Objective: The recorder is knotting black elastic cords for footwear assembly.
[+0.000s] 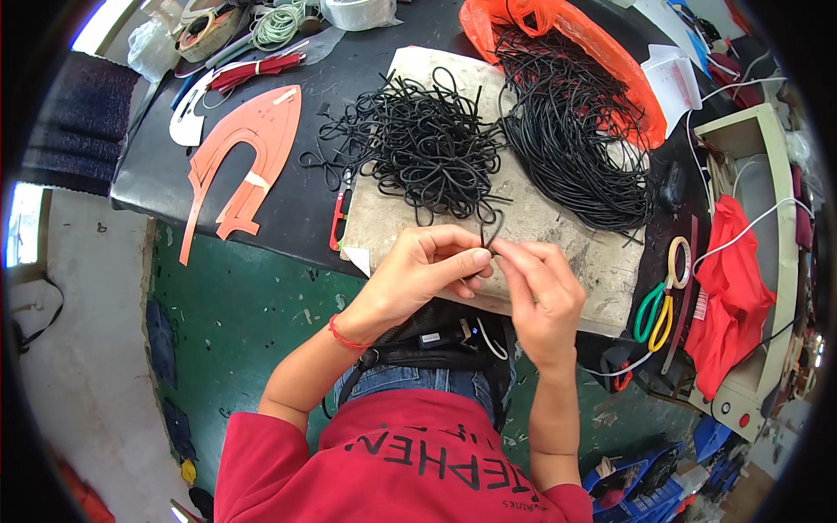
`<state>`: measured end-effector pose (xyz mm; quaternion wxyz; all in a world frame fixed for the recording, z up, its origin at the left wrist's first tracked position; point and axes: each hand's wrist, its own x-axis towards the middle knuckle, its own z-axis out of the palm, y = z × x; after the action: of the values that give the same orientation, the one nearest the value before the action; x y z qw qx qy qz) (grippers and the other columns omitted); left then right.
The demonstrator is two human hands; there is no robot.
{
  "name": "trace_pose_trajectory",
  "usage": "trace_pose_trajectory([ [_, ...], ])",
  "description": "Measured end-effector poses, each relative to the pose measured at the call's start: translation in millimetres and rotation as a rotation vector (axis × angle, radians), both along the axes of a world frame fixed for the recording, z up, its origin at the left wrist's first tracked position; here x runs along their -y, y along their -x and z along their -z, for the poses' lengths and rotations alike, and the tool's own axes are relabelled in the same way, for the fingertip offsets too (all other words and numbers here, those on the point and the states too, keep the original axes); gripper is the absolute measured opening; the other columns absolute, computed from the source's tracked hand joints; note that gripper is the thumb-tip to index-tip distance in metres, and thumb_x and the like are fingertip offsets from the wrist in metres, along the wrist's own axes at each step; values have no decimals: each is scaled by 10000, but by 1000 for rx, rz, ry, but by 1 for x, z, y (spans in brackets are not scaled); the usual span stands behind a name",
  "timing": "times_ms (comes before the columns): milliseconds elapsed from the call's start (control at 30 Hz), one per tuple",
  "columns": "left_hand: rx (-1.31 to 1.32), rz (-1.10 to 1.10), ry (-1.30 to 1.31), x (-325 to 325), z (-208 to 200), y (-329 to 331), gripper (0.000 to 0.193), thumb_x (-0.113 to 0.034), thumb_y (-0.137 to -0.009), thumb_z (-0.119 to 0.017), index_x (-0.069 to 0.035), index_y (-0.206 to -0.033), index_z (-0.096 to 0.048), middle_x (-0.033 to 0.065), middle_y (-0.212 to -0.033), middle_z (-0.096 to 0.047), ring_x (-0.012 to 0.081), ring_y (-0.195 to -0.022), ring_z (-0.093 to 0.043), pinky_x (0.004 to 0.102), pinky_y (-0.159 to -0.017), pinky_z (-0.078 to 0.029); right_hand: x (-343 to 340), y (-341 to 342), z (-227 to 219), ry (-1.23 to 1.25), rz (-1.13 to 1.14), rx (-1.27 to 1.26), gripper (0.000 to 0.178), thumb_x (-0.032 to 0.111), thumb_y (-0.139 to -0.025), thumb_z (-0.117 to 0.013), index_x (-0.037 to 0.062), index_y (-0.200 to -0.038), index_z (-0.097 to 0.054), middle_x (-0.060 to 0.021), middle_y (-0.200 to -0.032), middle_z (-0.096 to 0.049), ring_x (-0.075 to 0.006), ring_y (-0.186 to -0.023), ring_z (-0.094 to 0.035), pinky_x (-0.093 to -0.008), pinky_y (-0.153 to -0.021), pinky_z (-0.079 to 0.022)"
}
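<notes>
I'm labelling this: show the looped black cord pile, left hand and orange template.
Looped black cord pile [432, 144]: head view, tangled middle.
Left hand [413, 272]: head view, back near thumb base.
Orange template [268, 132]: head view, upper curve.

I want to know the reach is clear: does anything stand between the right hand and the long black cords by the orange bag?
Nothing visible does: only bare, stained board separates the right hand from the long black cords. Its fingers are at a looped cord, beside the left hand.
</notes>
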<state>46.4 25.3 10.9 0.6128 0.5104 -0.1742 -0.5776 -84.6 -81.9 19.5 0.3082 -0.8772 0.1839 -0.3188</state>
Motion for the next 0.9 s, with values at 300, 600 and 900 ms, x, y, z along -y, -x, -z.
trace_pose_trajectory([
  [300,827,230,211,-6,-15,-4,105,-49,-800,-596,7,-885,-622,92,-756,-606,183,-704,-601,280,-656,-466,15,4,-27,-73,-68,-124,163,-25,-720,-636,31,-873,-622,-72,-804,-567,-203,-711,-556,-293,-633,-433],
  [600,34,-50,170,-2,3,-4,230,-96,-852,-591,4,-1059,-585,28,-813,-603,75,-710,-569,216,-673,-487,-20,6,-10,-259,43,-92,193,-31,-815,-546,-9,-993,-616,-100,-792,-601,-167,-648,-553,-264,-604,-436],
  [900,32,-158,149,1,6,3,205,-72,-825,-616,-3,-1017,-594,38,-843,-614,79,-741,-578,205,-678,-482,-18,7,2,-1047,-172,113,145,-40,-811,-589,-30,-956,-590,-82,-825,-634,-104,-739,-597,-218,-659,-487],
])
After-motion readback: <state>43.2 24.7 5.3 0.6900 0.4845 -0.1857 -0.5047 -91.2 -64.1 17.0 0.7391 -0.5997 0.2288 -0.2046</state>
